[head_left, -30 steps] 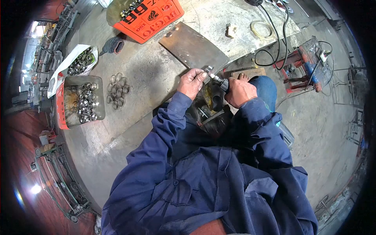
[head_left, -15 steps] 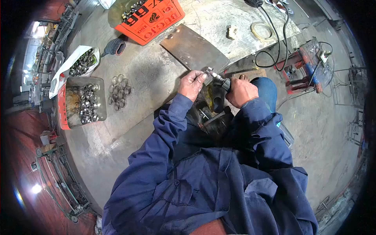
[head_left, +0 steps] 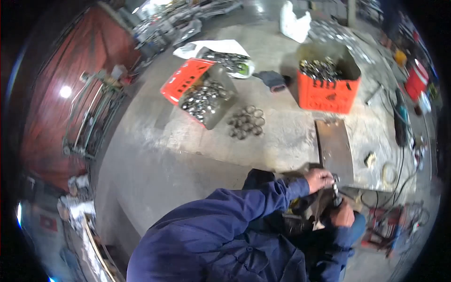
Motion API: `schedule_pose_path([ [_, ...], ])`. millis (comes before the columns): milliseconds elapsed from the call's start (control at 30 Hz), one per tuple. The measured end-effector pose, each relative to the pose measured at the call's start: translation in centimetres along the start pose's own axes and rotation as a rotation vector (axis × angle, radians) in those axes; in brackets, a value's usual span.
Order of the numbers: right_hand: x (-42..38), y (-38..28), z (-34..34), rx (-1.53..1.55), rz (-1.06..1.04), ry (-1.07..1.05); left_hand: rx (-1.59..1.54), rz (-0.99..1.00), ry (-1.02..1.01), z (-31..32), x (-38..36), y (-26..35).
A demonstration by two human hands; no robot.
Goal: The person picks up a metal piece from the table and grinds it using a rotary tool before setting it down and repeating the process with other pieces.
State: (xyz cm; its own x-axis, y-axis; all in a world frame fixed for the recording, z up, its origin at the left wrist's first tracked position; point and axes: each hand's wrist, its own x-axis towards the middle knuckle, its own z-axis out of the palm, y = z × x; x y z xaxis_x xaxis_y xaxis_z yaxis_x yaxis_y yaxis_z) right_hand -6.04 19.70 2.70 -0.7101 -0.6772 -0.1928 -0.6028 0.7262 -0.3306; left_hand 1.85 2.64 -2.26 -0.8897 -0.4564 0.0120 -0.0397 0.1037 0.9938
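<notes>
The right hand [head_left: 343, 214] grips a partly hidden tool [head_left: 336, 194]; the left hand [head_left: 319, 180] pinches a blurred metal part [head_left: 336, 178]. Two orange bins [head_left: 312, 96] hold shiny pieces [head_left: 203, 101].

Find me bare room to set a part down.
Bare: between the rings and the plate; also between the rings and the left sleeve. Crowded: where the left bin, bag and glove cluster, and around the tool.
</notes>
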Motion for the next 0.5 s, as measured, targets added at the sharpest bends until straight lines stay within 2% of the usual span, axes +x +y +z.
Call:
schedule_pose_path([
  [67,-0.1,0.4,0.2,0.006,0.016,-0.07,0.002,-0.006,0.027,0.3,0.0,-0.3],
  [167,-0.2,-0.4,-0.6,-0.055,0.015,-0.023,0.008,-0.056,0.012,0.3,-0.2,0.0],
  [233,-0.4,-1.8,-2.3,0.012,0.108,-0.061,0.037,-0.031,0.033,0.2,-0.3,0.4],
  [400,-0.5,-1.3,-1.3,0.026,0.052,-0.016,0.001,-0.003,0.052,0.2,-0.1,-0.1],
  [500,0.3,0.2,-0.6,-0.037,0.038,-0.06,0.075,-0.079,0.017,0.1,0.1,0.0],
])
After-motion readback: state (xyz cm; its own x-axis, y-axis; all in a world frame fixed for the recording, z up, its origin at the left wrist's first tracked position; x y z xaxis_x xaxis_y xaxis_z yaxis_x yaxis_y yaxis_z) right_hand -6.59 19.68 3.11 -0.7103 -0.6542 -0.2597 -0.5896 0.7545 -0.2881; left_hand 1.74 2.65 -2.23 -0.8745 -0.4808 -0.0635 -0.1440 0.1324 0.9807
